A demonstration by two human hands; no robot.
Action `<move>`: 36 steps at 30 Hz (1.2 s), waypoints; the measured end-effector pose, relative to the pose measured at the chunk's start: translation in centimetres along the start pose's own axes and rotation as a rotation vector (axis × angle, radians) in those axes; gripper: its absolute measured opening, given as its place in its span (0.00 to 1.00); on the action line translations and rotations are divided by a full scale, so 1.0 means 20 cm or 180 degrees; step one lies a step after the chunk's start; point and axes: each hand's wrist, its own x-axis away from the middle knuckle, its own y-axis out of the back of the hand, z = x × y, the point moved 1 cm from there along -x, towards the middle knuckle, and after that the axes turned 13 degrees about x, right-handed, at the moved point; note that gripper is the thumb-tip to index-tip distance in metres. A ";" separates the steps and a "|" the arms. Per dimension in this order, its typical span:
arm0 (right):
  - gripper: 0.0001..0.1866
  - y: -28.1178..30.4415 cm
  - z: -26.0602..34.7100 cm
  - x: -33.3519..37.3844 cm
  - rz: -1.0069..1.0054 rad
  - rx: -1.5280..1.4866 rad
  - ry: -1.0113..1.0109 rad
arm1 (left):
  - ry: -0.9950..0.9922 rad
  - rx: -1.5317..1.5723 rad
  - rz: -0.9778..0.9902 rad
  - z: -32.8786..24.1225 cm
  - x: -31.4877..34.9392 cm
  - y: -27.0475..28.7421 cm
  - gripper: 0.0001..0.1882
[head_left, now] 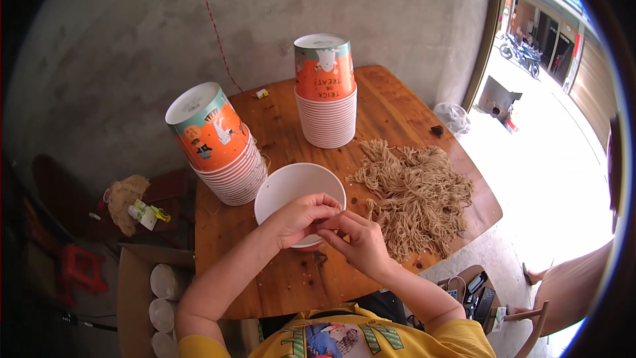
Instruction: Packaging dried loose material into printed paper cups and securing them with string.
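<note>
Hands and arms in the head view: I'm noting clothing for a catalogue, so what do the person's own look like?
The left hand and right hand show no gloves, and no watch or bracelet is visible. The forearms are uncovered. Short, plain yellow sleeves belong to a yellow shirt with a colourful chest print.

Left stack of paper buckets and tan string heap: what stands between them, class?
In the head view, one upright, open paper bucket, white inside, stands between them.
</note>
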 end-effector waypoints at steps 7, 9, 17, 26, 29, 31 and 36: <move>0.10 0.10 -0.06 0.00 0.1062 -0.1795 -0.1063 | -0.0104 -0.0068 -0.0059 -0.01 0.00 0.05 0.07; 0.10 0.12 -0.14 0.00 0.0940 -0.2186 -0.1025 | -0.0113 -0.0047 -0.0098 -0.02 0.00 0.07 0.06; 0.16 0.09 -0.23 -0.01 0.0135 -0.0440 -0.0650 | -0.0063 0.0059 0.0017 -0.03 -0.01 0.08 0.04; 0.07 0.05 -0.19 -0.05 0.0535 -0.1051 -0.1306 | -0.0082 0.0008 0.0043 -0.02 -0.02 0.07 0.04; 0.07 0.01 -0.14 -0.04 0.0416 -0.1370 -0.1276 | 0.0035 -0.0042 -0.0049 -0.03 -0.01 0.03 0.04; 0.07 -0.03 -0.14 -0.03 0.0406 -0.1287 -0.1226 | 0.0024 -0.0052 -0.0126 -0.03 -0.01 0.03 0.04; 0.09 -0.03 -0.12 -0.04 0.0118 -0.0960 -0.0874 | -0.0047 0.0068 -0.0257 -0.02 -0.01 0.03 0.06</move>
